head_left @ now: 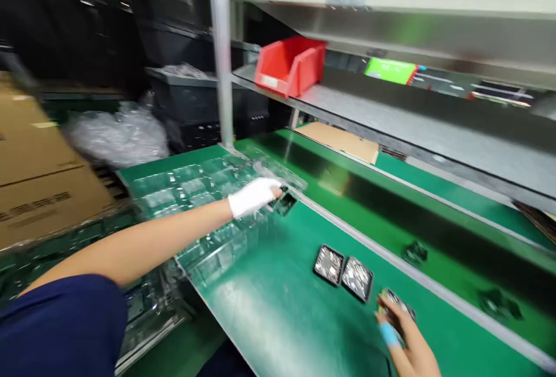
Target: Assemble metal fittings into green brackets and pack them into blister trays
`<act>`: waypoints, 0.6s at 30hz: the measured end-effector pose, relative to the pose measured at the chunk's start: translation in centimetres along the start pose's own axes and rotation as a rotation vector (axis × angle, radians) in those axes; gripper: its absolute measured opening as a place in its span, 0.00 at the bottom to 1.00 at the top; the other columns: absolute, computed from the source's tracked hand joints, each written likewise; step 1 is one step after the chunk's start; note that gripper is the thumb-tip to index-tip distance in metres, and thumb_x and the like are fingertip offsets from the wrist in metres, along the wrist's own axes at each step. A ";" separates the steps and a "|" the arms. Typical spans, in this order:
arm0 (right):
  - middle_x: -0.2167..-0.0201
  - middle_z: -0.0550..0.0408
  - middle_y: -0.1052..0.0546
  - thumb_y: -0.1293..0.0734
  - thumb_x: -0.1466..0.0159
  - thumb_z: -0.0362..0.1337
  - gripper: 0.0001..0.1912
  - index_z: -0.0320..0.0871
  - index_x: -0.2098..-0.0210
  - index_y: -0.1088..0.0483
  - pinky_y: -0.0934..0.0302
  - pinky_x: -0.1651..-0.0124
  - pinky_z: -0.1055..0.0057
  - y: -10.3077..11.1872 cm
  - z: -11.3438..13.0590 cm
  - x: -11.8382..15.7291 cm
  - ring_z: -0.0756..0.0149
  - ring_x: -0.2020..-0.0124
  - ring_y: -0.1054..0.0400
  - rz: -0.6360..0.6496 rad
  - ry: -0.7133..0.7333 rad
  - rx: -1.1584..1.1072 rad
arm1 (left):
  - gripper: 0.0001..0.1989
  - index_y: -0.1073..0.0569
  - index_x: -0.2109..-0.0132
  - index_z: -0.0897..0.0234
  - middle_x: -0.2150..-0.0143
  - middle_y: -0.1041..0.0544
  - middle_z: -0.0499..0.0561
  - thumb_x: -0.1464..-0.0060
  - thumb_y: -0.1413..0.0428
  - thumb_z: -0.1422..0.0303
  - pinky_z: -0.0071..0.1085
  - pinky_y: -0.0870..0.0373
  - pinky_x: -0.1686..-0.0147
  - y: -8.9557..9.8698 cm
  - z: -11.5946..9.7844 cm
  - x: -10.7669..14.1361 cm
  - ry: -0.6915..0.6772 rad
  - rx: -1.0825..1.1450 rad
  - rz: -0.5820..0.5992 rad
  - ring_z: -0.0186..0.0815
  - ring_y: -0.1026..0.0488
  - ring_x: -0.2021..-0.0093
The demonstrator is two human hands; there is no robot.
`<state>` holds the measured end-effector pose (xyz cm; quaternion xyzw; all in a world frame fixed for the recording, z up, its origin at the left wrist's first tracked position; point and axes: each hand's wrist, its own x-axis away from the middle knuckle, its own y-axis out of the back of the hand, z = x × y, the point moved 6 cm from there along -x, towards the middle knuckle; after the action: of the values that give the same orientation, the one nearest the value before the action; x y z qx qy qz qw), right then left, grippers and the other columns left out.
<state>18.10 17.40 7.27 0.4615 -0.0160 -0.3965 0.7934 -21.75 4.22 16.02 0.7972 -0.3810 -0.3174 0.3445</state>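
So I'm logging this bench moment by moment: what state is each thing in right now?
left hand: gloved, stretched out, fingers on a small dark part at the clear tray's edge
clear tray: flat on the green bench
right hand: bare, blue-taped finger, on a third square part
two square parts: lying side by side
red bin: on the shelf, open top

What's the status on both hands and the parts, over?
Left hand, gloved, grips small black part at clear tray. Right hand holds another part. Two parts lie between on green table.
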 end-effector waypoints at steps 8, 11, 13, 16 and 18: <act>0.43 0.39 0.34 0.36 0.39 0.43 0.36 0.40 0.36 0.52 0.36 0.44 0.55 -4.6 9.3 0.9 0.52 0.42 0.38 0.085 0.283 0.032 | 0.14 0.36 0.70 0.64 0.75 0.33 0.47 0.47 0.50 0.57 0.27 0.36 0.74 -15.8 -10.5 11.2 0.018 0.662 0.743 0.32 0.36 0.74; 0.53 0.45 0.26 0.39 0.37 0.37 0.22 0.43 0.45 0.42 0.31 0.52 0.62 -4.0 7.3 2.3 0.59 0.53 0.29 0.129 0.188 -0.049 | 0.16 0.33 0.66 0.66 0.75 0.31 0.48 0.47 0.49 0.55 0.29 0.34 0.74 -16.9 -11.6 12.1 0.043 0.685 0.879 0.33 0.33 0.75; 0.56 0.47 0.25 0.39 0.38 0.37 0.17 0.43 0.49 0.39 0.31 0.55 0.65 -3.6 5.8 2.8 0.61 0.57 0.28 0.170 0.140 -0.088 | 0.16 0.32 0.65 0.66 0.76 0.28 0.48 0.45 0.51 0.56 0.28 0.32 0.74 -16.9 -11.7 11.5 -0.011 0.575 0.927 0.33 0.30 0.75; 0.55 0.46 0.25 0.37 0.39 0.37 0.19 0.41 0.49 0.37 0.33 0.55 0.65 -4.2 4.8 2.8 0.61 0.57 0.28 0.305 0.155 -0.072 | 0.13 0.29 0.67 0.65 0.73 0.25 0.49 0.42 0.54 0.63 0.27 0.33 0.71 -16.2 -11.5 8.4 -0.200 0.136 0.757 0.33 0.28 0.73; 0.56 0.47 0.25 0.37 0.41 0.35 0.20 0.41 0.48 0.37 0.33 0.54 0.64 -5.3 5.0 2.9 0.60 0.57 0.29 0.435 0.213 -0.003 | 0.12 0.27 0.69 0.65 0.70 0.23 0.51 0.43 0.52 0.68 0.29 0.33 0.67 -16.1 -11.3 6.0 -0.262 -0.074 0.615 0.36 0.27 0.68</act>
<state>14.92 10.60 5.20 0.4853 -0.0309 -0.1656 0.8579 -3.73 10.36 8.19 0.5844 -0.6328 -0.3121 0.4008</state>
